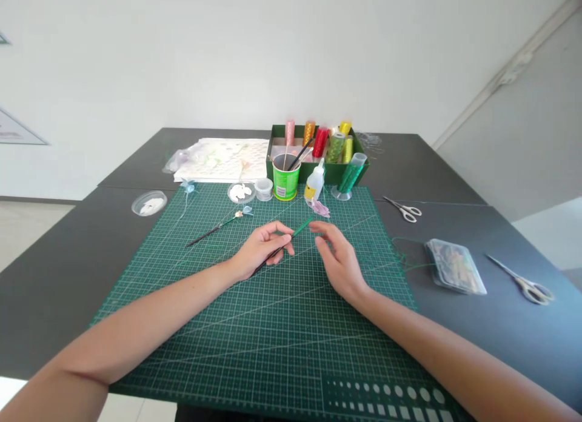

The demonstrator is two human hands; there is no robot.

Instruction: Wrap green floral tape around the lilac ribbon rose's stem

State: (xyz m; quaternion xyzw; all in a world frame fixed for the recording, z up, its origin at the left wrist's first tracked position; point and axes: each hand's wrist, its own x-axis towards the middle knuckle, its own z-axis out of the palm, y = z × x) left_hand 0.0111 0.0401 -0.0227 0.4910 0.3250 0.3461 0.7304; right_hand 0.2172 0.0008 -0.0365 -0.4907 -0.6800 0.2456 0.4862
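Note:
My left hand [266,247] is closed around a thin dark stick with a green upper part [302,227], which points up to the right. Just right of that green tip is my right hand [335,252], fingers curved and apart, with nothing visible in them. Both hands are over the green cutting mat [273,325]. A similar dark stick [204,235] lies on the mat to the left, bearing a small cream flower [239,214] and a pale blue one [247,210]. Beyond the hands are a lilac petal piece [320,208] and a glue bottle [314,182].
A green can [285,184] of sticks stands before a box [273,161] of thread spools. A green spool [352,174] stands beside it. Dishes of white pieces [240,193] [150,204] sit left. At right lie scissors [404,210], a clear case [455,267] and larger scissors [522,282].

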